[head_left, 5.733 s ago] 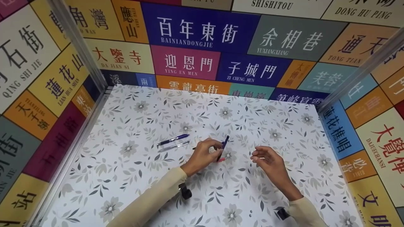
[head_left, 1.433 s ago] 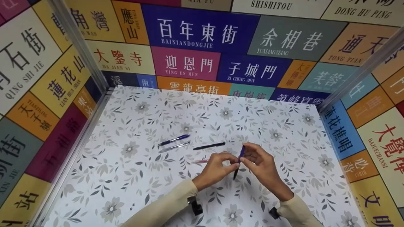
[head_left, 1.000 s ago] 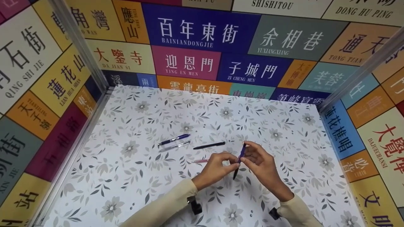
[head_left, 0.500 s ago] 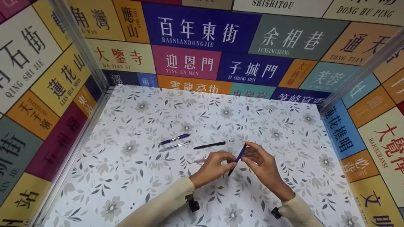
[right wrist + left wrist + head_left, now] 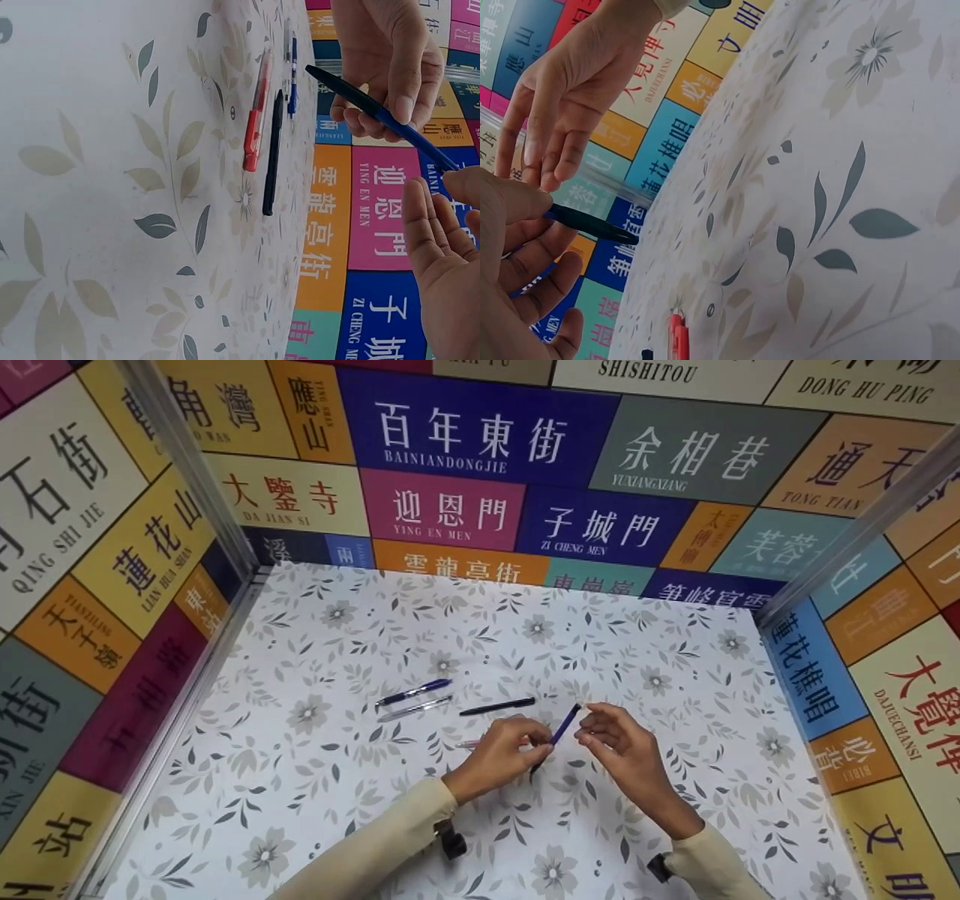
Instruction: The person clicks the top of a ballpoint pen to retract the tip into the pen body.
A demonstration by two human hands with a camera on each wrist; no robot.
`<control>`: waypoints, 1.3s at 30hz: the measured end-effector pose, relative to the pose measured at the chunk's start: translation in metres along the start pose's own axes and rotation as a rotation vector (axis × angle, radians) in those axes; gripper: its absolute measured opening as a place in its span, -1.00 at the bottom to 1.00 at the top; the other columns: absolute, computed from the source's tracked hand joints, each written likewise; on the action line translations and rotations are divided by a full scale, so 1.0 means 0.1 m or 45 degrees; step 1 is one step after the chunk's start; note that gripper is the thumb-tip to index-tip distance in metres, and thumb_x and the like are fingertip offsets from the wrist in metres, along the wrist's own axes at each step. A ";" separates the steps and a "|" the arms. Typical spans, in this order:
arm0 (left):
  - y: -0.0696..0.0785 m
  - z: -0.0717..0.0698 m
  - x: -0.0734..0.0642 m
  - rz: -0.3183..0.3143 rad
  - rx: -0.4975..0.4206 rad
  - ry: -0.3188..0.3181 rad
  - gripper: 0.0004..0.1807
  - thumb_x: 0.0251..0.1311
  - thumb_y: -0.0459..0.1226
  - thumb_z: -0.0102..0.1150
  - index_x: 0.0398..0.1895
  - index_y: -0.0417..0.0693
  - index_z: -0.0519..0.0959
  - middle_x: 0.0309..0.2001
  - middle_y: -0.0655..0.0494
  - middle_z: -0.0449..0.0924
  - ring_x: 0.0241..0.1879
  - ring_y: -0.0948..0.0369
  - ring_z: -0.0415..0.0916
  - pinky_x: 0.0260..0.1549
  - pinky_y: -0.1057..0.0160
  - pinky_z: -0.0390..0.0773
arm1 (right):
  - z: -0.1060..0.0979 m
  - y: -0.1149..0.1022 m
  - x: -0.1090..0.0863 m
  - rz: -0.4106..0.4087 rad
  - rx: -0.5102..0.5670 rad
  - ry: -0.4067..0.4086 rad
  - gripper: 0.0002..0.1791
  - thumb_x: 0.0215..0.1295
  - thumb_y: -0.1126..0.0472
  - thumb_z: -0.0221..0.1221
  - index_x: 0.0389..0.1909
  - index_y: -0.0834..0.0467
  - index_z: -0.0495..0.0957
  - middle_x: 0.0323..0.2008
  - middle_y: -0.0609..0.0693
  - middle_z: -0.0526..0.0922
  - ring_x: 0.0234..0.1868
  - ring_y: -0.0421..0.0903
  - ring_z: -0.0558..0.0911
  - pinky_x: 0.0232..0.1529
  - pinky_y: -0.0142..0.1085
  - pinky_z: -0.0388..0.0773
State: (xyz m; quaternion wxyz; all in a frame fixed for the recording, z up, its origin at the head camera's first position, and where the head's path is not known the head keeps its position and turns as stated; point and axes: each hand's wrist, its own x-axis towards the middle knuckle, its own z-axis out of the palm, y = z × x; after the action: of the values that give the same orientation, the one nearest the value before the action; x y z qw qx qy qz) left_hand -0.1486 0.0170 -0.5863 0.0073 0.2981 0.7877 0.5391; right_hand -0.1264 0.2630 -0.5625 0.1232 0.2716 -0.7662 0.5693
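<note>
A blue pen with a dark tip section (image 5: 565, 724) is pinched between the thumb and fingers of my left hand (image 5: 491, 754). It slants above the table, tip down towards me, and its blue barrel (image 5: 412, 136) shows in the right wrist view. Just right of the pen's upper end is my right hand (image 5: 626, 750), fingers loosely bent. In the head view a small gap seems to separate them; in the right wrist view the thumb overlaps the pen's end. Behind my left hand lies a red pen (image 5: 256, 120), partly hidden in the head view.
Beyond my left hand a black pen (image 5: 497, 706) lies on the flower-patterned table (image 5: 360, 810). Left of it are a clear pen (image 5: 416, 708) and another blue pen (image 5: 412, 692), side by side. Panels with printed signs (image 5: 476, 420) enclose the back and sides.
Earlier my left hand brought the pen over to my right hand, and both held it. Now my left hand has drawn the pen left and my right fingers have loosened from it.
</note>
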 end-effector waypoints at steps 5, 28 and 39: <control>-0.05 -0.06 0.00 0.015 0.003 0.011 -0.92 0.41 -0.41 0.42 -0.12 -0.19 0.83 -0.13 0.01 0.82 -0.13 0.27 0.68 -0.04 0.09 0.79 | -0.02 0.04 -0.03 0.019 0.029 0.030 -0.53 0.33 0.69 0.31 0.22 0.37 0.58 -0.06 0.30 0.70 -0.05 0.10 0.81 0.00 -0.34 0.74; -0.31 -0.36 0.13 0.071 0.402 0.070 -0.92 0.38 -0.34 0.47 -0.14 -0.14 0.85 -0.20 0.06 0.84 -0.16 0.07 0.75 0.00 0.07 0.65 | -0.43 0.42 -0.29 0.140 0.055 0.179 -0.57 0.27 0.70 0.35 0.13 0.51 0.54 -0.12 0.52 0.61 -0.10 0.02 0.79 -0.08 -0.36 0.74; -0.52 -0.50 0.22 0.006 0.508 0.063 -0.91 0.37 -0.34 0.45 -0.13 -0.13 0.86 -0.19 0.08 0.85 -0.18 0.12 0.70 -0.04 0.02 0.63 | -0.56 0.46 -0.36 0.282 0.018 0.231 -0.59 0.31 0.64 0.37 0.14 0.45 0.55 -0.09 0.50 0.64 -0.11 -0.03 0.78 -0.14 -0.40 0.73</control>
State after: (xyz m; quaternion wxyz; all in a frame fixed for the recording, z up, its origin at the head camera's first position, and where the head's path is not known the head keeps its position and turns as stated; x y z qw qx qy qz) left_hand -0.2071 -0.0274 -0.6026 -0.0726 0.2823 0.8780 0.3796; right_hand -0.1290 0.3348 -0.6001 0.1265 0.1337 -0.7731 0.6070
